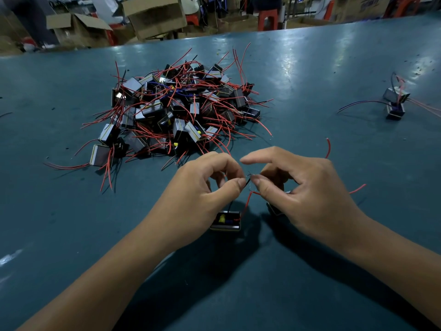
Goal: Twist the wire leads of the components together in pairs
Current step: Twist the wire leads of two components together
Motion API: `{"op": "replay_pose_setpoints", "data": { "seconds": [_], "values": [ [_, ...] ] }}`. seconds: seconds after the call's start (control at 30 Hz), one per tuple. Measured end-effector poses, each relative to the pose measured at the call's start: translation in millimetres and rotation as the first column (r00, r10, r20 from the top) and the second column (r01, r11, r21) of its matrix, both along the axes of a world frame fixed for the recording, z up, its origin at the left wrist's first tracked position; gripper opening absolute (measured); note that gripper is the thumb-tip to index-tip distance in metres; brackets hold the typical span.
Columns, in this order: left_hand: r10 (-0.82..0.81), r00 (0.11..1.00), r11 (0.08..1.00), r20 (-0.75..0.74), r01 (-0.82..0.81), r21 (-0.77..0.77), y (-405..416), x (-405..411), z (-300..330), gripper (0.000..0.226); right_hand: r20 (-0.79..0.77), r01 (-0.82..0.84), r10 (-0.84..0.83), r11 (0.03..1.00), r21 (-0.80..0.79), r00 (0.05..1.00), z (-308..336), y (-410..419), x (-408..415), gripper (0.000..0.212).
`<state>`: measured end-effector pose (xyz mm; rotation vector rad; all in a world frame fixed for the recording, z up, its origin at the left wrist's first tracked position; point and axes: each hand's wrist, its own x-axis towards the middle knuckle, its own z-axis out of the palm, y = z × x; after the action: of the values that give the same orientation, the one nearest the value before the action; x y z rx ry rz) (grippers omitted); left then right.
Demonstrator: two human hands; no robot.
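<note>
Over the blue-green worktop, the left hand pinches a thin black wire lead. The right hand pinches a thin red wire lead, both fingers closed on them above a small black boxy component.

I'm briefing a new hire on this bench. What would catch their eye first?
First the big pile of components bristling with red leads, mid-table. Then, nearer, the left hand and right hand pinching bare wire ends together above a small component. A joined pair sits far right.
</note>
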<state>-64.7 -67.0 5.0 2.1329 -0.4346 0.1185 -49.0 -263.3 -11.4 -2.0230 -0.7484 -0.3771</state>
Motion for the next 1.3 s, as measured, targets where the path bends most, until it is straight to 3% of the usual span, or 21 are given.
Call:
{"op": "replay_pose_setpoints", "data": {
  "seconds": [0.4,0.8,1.13,1.3],
  "values": [
    [-0.001,1.000,1.000,0.024,0.001,0.009,1,-1,2,0.008,-0.008,0.010,-0.011,1.000,-0.021,1.000,3,-1,1,0.002],
    [-0.071,0.994,0.995,-0.081,0.064,-0.082,-1,5,-8,0.008,-0.086,-0.002,0.003,1.000,0.014,0.996,7,-4,2,0.011],
    [-0.058,0.998,0.998,0.007,0.059,-0.026,4,7,-8,0.007,-0.062,0.025,-0.029,0.997,-0.068,0.998,8,-7,4,0.014],
    [0.055,0.996,0.998,0.076,-0.053,-0.030,7,6,-6,0.010,-0.081,0.029,-0.030,1.000,-0.009,0.996,11,-11,8,0.006]
  ]
}}
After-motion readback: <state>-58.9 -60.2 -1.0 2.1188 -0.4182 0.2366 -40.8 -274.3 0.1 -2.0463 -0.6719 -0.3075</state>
